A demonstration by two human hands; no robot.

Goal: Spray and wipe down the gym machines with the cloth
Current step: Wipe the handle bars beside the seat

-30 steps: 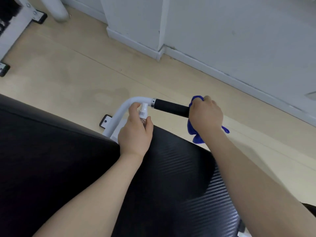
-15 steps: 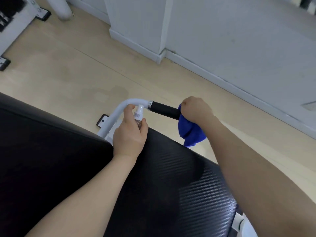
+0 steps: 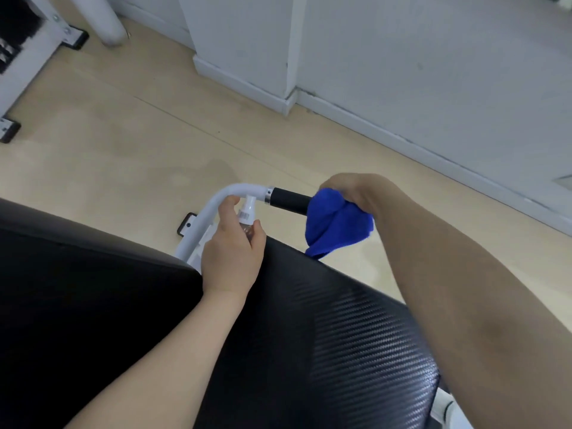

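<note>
Item: blue cloth (image 3: 335, 222), clenched in right hand (image 3: 346, 188), now slid left along black handle (image 3: 289, 201) and hanging loose, wiping under way; left hand (image 3: 233, 252) grasping spray bottle (image 3: 247, 216) beside it.

The cloth (image 3: 335, 226) is deep blue and soft, bunched up around the right end of the black foam grip (image 3: 289, 202) of the machine handle, and its loose part hangs down below the grip. The grip is a short black cylinder, joined by a silver ring to a curved white tube (image 3: 223, 199) that goes down to the frame. The spray bottle (image 3: 247, 216) is small and clear with a white nozzle; it stands almost upright just beside the tube, its nozzle near the silver ring, over the black padded seat (image 3: 325, 335) with a woven texture
</note>
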